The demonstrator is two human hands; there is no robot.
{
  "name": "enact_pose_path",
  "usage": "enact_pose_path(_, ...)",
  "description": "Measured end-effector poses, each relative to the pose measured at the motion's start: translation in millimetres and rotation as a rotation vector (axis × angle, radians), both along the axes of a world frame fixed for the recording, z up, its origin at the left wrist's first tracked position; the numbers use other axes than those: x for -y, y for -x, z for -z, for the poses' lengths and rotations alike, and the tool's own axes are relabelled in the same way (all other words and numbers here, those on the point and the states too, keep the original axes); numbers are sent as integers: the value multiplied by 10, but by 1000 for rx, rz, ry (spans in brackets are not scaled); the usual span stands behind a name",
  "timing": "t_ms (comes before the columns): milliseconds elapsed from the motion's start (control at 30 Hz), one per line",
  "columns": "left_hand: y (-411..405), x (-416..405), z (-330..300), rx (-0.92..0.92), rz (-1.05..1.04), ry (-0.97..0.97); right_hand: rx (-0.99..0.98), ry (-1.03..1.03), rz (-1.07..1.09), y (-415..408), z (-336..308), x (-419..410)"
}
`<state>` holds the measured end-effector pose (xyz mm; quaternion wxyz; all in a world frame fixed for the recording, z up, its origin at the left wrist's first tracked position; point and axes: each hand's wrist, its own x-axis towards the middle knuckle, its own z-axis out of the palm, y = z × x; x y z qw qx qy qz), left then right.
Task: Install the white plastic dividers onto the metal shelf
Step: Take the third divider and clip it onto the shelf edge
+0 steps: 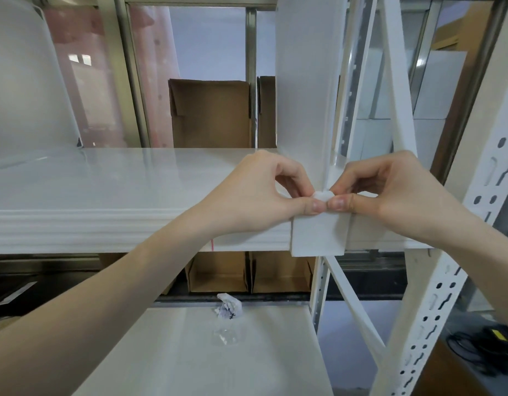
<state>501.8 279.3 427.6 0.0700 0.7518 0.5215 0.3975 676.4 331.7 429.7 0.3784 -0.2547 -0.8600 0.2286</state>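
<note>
We are working at the front edge of the white metal shelf [110, 224], both hands meeting at about 3 o'clock from the middle of the view. Our left hand [264, 190] is pinching a small white plastic clip [322, 194] between thumb and forefinger, and our right hand [390, 190] is pinching the same clip from the other side, so our two thumb tips are nearly touching just below it. The clip is sitting at the bottom front corner of an upright translucent white plastic divider [304, 90], which is standing on the shelf and rising toward 12 o'clock, close beside the white upright post [353, 81] of the rack. Directly under our thumbs a white plastic tab [318, 235] is hanging down over the shelf's front lip. Another translucent divider [24, 81] is standing far off at 9 o'clock on the same shelf. Behind the shelf, brown cardboard boxes [210, 112] are showing at 12 o'clock, and more of them [218, 272] are sitting below the shelf. On the lower shelf [190, 352] at 6 o'clock a small clear plastic bag [227, 318] is lying. At 4 o'clock the perforated white rack post [435, 295] is slanting down the frame
</note>
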Motion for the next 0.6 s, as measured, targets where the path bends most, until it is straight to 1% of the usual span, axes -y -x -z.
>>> enact_pose_path(600,506,216,-4,-23,-6,-21,-1,-20,-81,495,-1,111)
